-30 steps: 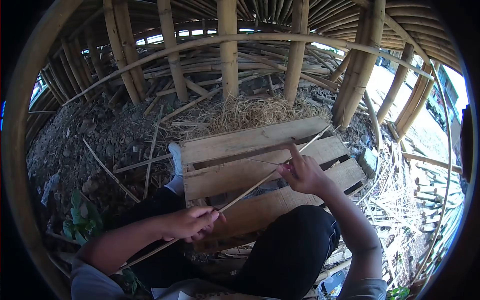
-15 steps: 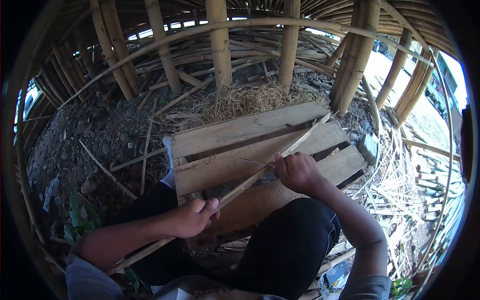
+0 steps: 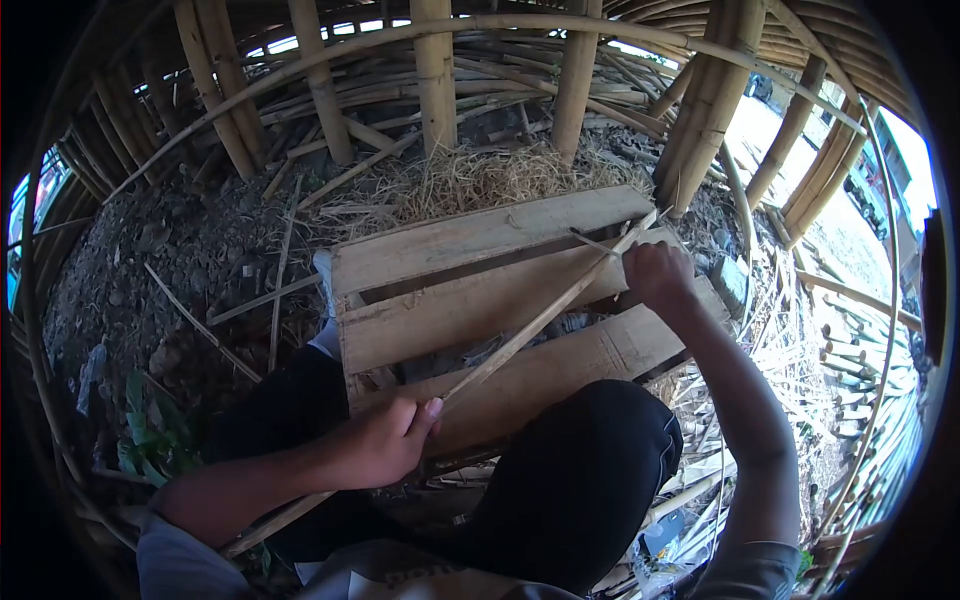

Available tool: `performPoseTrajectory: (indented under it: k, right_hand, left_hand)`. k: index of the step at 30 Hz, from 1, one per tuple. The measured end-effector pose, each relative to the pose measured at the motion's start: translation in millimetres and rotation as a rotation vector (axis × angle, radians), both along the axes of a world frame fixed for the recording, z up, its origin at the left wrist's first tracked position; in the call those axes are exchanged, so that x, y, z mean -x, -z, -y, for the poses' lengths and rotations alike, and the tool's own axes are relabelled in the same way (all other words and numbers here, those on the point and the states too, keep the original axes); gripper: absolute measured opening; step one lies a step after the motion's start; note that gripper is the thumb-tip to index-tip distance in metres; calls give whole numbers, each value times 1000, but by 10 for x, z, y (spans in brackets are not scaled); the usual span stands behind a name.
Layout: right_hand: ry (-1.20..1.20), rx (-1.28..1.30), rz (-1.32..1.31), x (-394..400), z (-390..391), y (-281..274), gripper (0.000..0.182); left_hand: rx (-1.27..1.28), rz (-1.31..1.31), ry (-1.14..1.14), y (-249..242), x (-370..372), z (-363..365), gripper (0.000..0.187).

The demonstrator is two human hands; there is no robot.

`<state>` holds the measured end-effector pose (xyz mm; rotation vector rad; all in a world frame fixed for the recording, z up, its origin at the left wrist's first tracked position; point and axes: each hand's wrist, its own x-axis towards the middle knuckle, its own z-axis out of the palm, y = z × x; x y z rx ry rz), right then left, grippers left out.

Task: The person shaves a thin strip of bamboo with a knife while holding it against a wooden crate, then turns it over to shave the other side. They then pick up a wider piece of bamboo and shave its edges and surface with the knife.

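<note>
My left hand (image 3: 385, 440) is closed around a long, narrow bamboo strip (image 3: 530, 332), which runs diagonally from below my left forearm up to the far right of a slatted wooden bench (image 3: 440, 328). My right hand (image 3: 658, 272) is a fist near the strip's far end. From it a thin, pointed knife blade (image 3: 592, 241) sticks out leftward and crosses the strip; the handle is hidden in my fingers. The strip passes above the bench's slats.
Upright bamboo posts (image 3: 436, 80) and a curved bamboo rail (image 3: 380, 42) stand beyond the bench. Dry shavings (image 3: 490, 180) lie behind it. My bent knee (image 3: 590, 470) is close in front. Cut bamboo pieces (image 3: 860, 390) lie at right, a leafy plant (image 3: 155, 435) at left.
My right hand has moved up and to the right along the strip with the knife, toward the strip's far end. My left hand keeps its grip in nearly the same place.
</note>
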<state>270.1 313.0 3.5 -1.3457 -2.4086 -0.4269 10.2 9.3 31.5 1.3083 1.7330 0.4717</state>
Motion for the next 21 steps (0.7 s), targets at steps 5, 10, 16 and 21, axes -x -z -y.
performPoseTrajectory:
  k: [5, 10, 16, 21]
  right_hand:
    - [-515, -121, -102, -50, 135, 156, 32]
    - [-839, -314, -121, 294, 708, 163, 14]
    - [-872, -239, -132, 358, 789, 307, 18]
    - [-836, -441, -90, 403, 782, 218, 18]
  left_hand:
    - [-13, -82, 85, -64, 10, -49, 44]
    - [41, 28, 18, 70, -4, -59, 47]
    - [230, 207, -145, 30, 7, -92, 53]
    - [288, 231, -193, -39, -24, -96, 54]
